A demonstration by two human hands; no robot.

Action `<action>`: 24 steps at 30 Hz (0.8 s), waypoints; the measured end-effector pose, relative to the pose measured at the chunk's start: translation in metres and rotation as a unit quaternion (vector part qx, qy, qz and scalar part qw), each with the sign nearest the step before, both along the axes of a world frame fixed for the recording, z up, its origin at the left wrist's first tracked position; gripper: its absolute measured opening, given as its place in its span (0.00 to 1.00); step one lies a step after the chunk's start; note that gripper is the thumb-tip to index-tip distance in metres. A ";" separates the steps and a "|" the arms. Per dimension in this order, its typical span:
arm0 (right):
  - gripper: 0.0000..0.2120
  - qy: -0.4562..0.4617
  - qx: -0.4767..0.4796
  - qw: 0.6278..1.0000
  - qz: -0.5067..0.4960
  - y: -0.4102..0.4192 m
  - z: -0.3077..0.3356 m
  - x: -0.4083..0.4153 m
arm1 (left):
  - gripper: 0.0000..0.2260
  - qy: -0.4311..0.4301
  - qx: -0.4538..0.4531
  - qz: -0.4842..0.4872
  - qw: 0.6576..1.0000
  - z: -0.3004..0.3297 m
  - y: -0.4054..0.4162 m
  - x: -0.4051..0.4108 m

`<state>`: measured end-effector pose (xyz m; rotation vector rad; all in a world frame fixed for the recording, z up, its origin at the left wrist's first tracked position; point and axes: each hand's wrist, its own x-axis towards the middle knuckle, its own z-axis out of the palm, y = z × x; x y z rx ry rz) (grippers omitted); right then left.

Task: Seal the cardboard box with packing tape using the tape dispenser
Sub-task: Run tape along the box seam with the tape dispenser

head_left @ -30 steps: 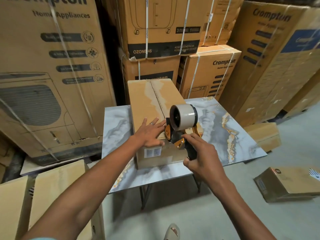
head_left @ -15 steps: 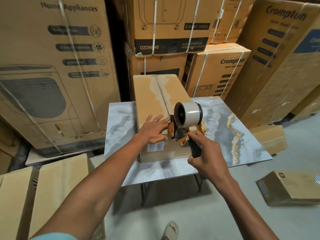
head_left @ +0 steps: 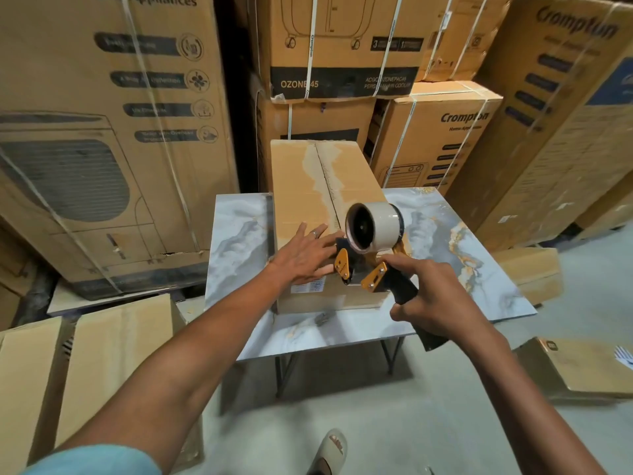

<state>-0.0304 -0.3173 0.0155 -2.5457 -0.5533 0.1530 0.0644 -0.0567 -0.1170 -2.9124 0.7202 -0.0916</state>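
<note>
Stacked appliance cartons (head_left: pixel 113 138) wall in the warehouse behind a small marble-patterned table (head_left: pixel 455 241). On the table lies the long cardboard box (head_left: pixel 308 186), its narrow end toward me and its top flaps meeting in a centre seam. My left hand (head_left: pixel 305 257) lies flat on the near end of the lid, fingers spread, pressing the flaps down. My right hand (head_left: pixel 436 296) is wrapped around the black handle of the tape dispenser (head_left: pixel 368 258), index finger stretched along its orange frame. The dispenser's front sits at the near top edge of the box, just beside my left fingertips. I see no fresh strip along the seam, so I judge the taping is only beginning, with the whole seam left to cover.
</note>
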 end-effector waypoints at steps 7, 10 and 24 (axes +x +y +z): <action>0.39 0.033 -0.014 0.999 -0.020 -0.008 0.000 0.009 | 0.24 -0.026 -0.008 -0.031 0.999 -0.003 0.004 0.000; 0.40 0.039 -0.010 0.999 -0.020 -0.007 -0.001 0.010 | 0.23 -0.052 -0.077 -0.059 0.994 -0.003 0.006 -0.003; 0.39 0.051 -0.001 0.999 -0.009 -0.010 -0.001 0.017 | 0.21 -0.166 -0.141 -0.051 0.975 -0.010 0.000 -0.006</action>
